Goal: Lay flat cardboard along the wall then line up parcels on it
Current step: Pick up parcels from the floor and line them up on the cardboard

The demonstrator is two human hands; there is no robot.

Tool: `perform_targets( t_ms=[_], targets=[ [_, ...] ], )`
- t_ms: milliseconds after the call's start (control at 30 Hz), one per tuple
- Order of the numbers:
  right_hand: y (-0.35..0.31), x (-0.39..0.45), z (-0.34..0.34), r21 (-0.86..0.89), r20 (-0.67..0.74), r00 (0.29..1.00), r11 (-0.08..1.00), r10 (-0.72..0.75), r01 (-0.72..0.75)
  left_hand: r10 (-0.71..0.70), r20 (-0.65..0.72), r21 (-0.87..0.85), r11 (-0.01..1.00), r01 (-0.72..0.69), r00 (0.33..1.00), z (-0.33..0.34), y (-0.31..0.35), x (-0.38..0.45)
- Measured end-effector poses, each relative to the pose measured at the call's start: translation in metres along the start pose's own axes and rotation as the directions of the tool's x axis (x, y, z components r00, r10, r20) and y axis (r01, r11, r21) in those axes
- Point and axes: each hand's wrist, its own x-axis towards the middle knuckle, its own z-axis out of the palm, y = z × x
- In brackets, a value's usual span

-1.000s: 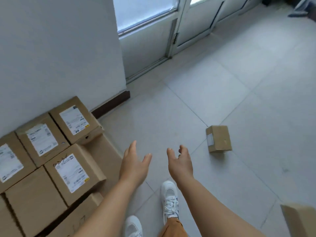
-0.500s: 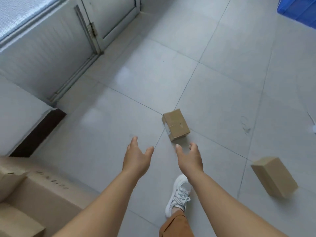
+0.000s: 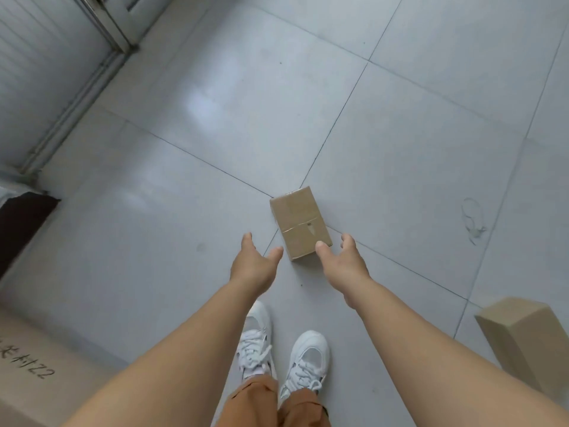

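A small brown taped parcel [image 3: 300,221] lies on the grey floor tiles straight ahead of me. My left hand [image 3: 254,265] is stretched out just left of its near end, fingers apart, holding nothing. My right hand [image 3: 341,261] reaches to the parcel's near right corner, open, with the thumb tip over the box edge. A second brown parcel [image 3: 526,337] lies at the right edge. A corner of the flat cardboard [image 3: 46,371], with handwriting on it, shows at the lower left.
My two white shoes [image 3: 283,355] stand on the tiles below the hands. A metal door frame and panel [image 3: 55,72] fill the upper left, with a dark skirting strip [image 3: 21,223] at the left edge. A scuff mark [image 3: 474,220] marks the floor at right.
The view has swung away from the wall and the lined-up labelled parcels toward the open floor. I have stepped closer, and both open hands now reach either side of the small parcel.
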Motion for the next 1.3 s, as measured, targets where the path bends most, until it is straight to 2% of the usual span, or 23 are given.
perform_targets(
  t_ms=[333, 500, 633, 733, 800, 900, 1067, 1167, 1300],
  targets=[
    [0.017, 0.087, 0.006, 0.026, 0.098, 0.990, 0.994, 0.102, -0.105, -0.054, 0.100, 0.127, 0.991, 0.041, 0.994, 0.045, 0.018, 0.092],
    [0.021, 0.133, 0.013, -0.012, 0.109, 0.989, 0.995, 0.095, -0.094, -0.111, 0.097, 0.166, 0.982, 0.094, 0.989, 0.067, 0.019, 0.124],
    [0.031, 0.169, 0.028, -0.101, 0.061, 0.998, 0.995, 0.022, -0.016, -0.190, 0.076, 0.082, 0.980, 0.184, 0.979, 0.087, 0.013, 0.145],
    [0.047, 0.181, 0.033, 0.002, 0.187, 0.982, 1.000, 0.013, -0.013, -0.182, 0.104, -0.055, 0.981, 0.188, 0.978, 0.105, 0.014, 0.149],
    [0.059, 0.179, 0.028, 0.051, 0.215, 0.977, 0.999, -0.003, -0.008, -0.138, 0.100, -0.131, 0.980, 0.150, 0.985, 0.120, 0.017, 0.144],
    [0.088, 0.170, 0.005, 0.135, 0.130, 0.991, 0.990, 0.030, -0.048, -0.093, 0.117, -0.155, 0.982, 0.111, 0.989, 0.153, 0.023, 0.127],
    [0.163, 0.153, -0.065, 0.243, -0.060, 0.983, 0.958, 0.172, -0.153, -0.019, 0.280, -0.081, 0.996, 0.043, 0.960, 0.242, 0.040, 0.077],
    [0.212, 0.148, -0.110, 0.301, -0.116, 0.963, 0.933, 0.242, -0.198, 0.022, 0.356, -0.009, 1.000, -0.020, 0.934, 0.303, 0.051, 0.048],
    [0.267, 0.147, -0.157, 0.320, -0.123, 0.958, 0.924, 0.260, -0.210, 0.058, 0.428, 0.128, 0.984, -0.124, 0.902, 0.368, 0.056, 0.027]
  ],
)
